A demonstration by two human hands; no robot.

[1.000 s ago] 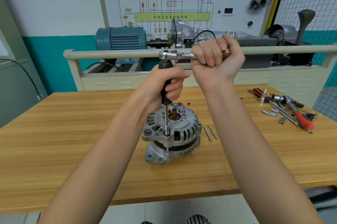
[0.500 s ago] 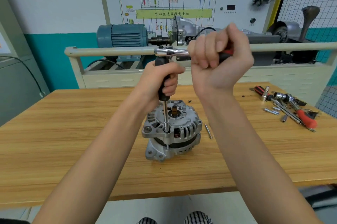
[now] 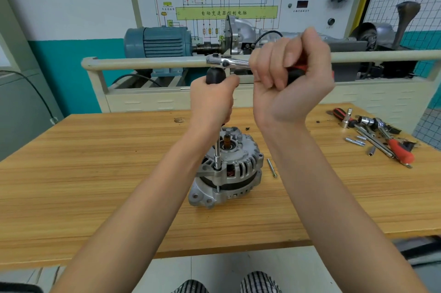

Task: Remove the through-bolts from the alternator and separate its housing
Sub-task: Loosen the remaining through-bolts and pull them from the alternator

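My right hand [image 3: 290,77] has swung the ratchet [image 3: 225,61] handle round toward me since a second ago, fist wrapped on it; left hand [image 3: 212,101] grips the extension [image 3: 217,153] upright; socket on a through-bolt of the alternator [image 3: 226,171] mid-bench; bolt likely backing out; one freed bolt [image 3: 271,167] just beside.

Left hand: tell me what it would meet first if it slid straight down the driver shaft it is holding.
The left hand, gripping the black driver handle, would likely meet the ribbed silver alternator housing first, near the socket tip seated on its flange. Depth is hard to judge.
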